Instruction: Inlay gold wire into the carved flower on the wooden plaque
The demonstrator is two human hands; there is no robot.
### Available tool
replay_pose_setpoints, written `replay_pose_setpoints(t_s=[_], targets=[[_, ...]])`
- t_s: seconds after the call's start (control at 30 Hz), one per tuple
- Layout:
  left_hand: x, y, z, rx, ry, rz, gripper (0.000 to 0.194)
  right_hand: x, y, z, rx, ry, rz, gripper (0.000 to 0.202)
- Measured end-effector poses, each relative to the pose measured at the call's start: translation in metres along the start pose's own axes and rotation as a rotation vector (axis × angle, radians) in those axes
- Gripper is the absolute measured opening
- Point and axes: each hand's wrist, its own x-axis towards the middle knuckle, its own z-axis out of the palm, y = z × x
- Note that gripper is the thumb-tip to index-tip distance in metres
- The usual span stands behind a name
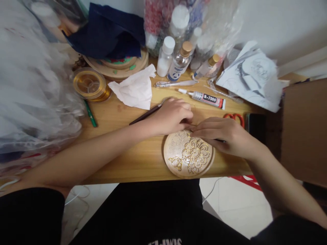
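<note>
Black clothing (153,214), foreground, head view. Disc (189,154), 1, gold floral outline, at the near edge of the table (122,165). Left hand (175,115), 1: fingers curled by the disc's far rim, grip cannot be told. Right hand (224,132), 1: fingers together on a dark tool (220,140), mostly hidden. Beyond: glue (208,98), 1 tube; spool (93,85), 1.
</note>
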Motion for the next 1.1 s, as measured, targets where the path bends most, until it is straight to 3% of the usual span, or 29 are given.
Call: replay_pose_setpoints(t_s=[0.47,0.7,0.9,1.1], targets=[[-0.002,0.0,-0.002,-0.04,0.018,-0.006,0.004,-0.023,-0.01,0.043,0.195,0.427,0.277,0.018],[-0.003,0.003,-0.005,-0.041,0.037,0.004,0.011,-0.026,-0.022,0.058,0.146,0.552,0.353,0.014],[-0.005,0.004,-0.004,-0.056,0.147,0.021,0.01,-0.022,-0.032,0.068,0.072,0.663,0.398,0.018],[-0.006,0.004,-0.003,-0.029,0.132,0.041,0.015,-0.02,-0.037,0.074,0.052,0.724,0.385,0.017]])
